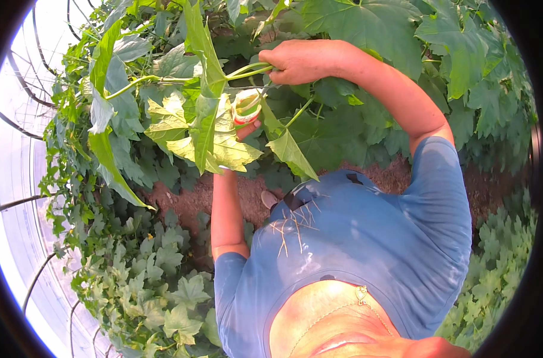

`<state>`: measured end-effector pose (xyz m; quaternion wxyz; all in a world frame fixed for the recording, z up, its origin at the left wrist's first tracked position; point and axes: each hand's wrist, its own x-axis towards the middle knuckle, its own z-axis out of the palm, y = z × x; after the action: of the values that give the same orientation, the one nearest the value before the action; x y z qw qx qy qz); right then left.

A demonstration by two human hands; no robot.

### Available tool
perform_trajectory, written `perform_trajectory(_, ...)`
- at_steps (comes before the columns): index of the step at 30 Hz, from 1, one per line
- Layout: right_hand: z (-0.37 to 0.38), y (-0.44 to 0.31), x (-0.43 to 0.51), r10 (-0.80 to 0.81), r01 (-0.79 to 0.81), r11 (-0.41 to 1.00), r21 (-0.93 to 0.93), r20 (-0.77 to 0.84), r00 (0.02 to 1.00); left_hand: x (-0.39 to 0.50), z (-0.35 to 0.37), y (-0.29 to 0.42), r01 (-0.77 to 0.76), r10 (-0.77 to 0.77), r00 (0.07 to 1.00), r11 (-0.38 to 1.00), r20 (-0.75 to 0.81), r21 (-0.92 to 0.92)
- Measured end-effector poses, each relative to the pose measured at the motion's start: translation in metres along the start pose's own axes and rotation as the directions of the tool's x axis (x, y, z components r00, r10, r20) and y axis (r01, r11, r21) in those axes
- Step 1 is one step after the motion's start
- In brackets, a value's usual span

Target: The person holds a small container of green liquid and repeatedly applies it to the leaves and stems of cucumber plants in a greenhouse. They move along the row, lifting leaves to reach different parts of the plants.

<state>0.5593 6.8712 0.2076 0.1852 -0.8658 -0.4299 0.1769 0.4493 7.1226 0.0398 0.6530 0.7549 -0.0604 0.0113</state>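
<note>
My right hand (296,61) reaches in from the right, its thumb and fingers closed on green vine stems (249,71) with broad lobed leaves. Just below and left of it, my left hand (248,129) is raised, mostly hidden behind a yellow-green leaf (237,150). Its visible fingers are at a red-and-pale looped object (246,107), which they seem to hold; leaves cover part of it, and its kind is unclear. A thin dark line or wire (280,87) runs close under my right hand. Long folded leaves (204,112) hang left of both hands.
Dense climbing foliage (365,27) stands in front of me, with more leafy plants (177,286) behind. A strip of bare soil (190,201) runs between them, with a shoe (268,199) on it. Curved hoops (18,203) and pale translucent sheeting (7,250) line the left side.
</note>
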Motion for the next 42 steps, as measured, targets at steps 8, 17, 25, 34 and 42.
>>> perform_trajectory(8,0.015,-0.003,0.013,-0.006,0.007,1.000,-0.014,0.018,1.000,-0.013,0.036,0.034,0.135,-0.170,0.981,0.946,-0.096,-0.294)
perform_trajectory(17,0.023,0.013,0.010,0.027,-0.023,0.993,0.119,-0.028,0.999,-0.019,0.033,0.037,0.060,-0.095,0.987,0.965,-0.130,-0.254)
perform_trajectory(25,0.042,0.062,-0.021,0.266,-0.186,0.902,0.390,-0.161,0.950,-0.060,-0.003,-0.041,0.114,-0.210,0.937,0.939,-0.281,-0.324)
perform_trajectory(34,0.124,0.037,-0.017,0.445,-0.133,0.872,0.471,-0.649,0.617,-0.135,-0.044,-0.040,0.073,-0.284,0.913,0.821,-0.294,-0.567)
perform_trajectory(42,0.167,-0.094,0.064,0.140,0.125,0.799,0.589,-0.384,0.912,-0.189,-0.099,-0.035,0.031,-0.313,0.890,0.766,-0.330,-0.643)
